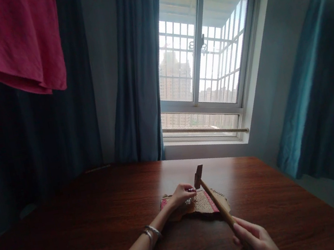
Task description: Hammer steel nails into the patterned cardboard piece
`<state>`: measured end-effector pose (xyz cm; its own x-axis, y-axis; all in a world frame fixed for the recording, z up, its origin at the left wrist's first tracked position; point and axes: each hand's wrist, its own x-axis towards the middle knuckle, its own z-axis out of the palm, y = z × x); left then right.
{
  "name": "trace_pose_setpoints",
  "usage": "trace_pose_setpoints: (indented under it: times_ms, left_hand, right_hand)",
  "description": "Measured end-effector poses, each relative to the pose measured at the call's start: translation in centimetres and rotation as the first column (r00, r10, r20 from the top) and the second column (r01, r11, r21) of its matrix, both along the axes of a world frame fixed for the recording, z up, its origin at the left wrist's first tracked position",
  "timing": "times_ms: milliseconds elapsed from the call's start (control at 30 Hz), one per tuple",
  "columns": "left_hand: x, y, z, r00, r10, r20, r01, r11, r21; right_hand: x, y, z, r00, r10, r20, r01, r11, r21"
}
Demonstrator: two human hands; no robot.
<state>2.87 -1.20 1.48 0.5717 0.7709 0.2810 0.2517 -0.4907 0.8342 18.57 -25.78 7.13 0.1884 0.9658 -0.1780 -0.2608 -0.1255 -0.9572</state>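
Observation:
My right hand (254, 239) is wrapped round the wooden handle of a hammer (214, 197). The hammer's head is raised just above the far side of a flat piece of cardboard (205, 204), which has pink strips and many small dark dots or holes. Over the cardboard, my left hand (181, 195) pinches a small dark reddish thing at its fingertips, too small to make out. The hammer head is close to these fingertips, slightly apart from them. Silvery bracelets (150, 233) circle my left wrist.
A brown wooden table (105, 213) spreads under the cardboard. Behind it are a barred window (199, 50) and blue curtains (134, 70). A pink cloth (10, 40) hangs at the upper left. Some thin item (97, 168) lies on the far left table edge.

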Motion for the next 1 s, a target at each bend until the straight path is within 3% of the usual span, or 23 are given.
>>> trace_pose_setpoints:
  times_ms: [367, 767, 867, 1000]
  left_hand:
    - [0.0, -0.3, 0.4, 0.999, 0.019, -0.036, -0.019, 1.0, -0.009]
    - [0.0, -0.1, 0.2, 1.0, 0.013, -0.026, -0.013, 1.0, 0.002]
    - [0.0, 0.0, 0.1, 1.0, 0.004, -0.03, -0.004, 1.0, 0.002]
    - [0.0, 0.1, 0.0, 1.0, -0.002, -0.021, 0.002, 1.0, 0.004]
  right_hand:
    - [-0.3, -0.2, 0.9, 0.999, 0.034, -0.009, -0.034, 0.999, 0.042]
    - [0.3, 0.0, -0.7, 0.999, -0.027, -0.032, 0.029, 0.999, 0.042]
    - [1.1, 0.2, -1.2, 0.988, -0.14, 0.062, 0.135, 0.988, 0.071]
    - [3.0, 1.1, -1.8, 0.906, -0.293, 0.304, 0.259, 0.955, 0.147]
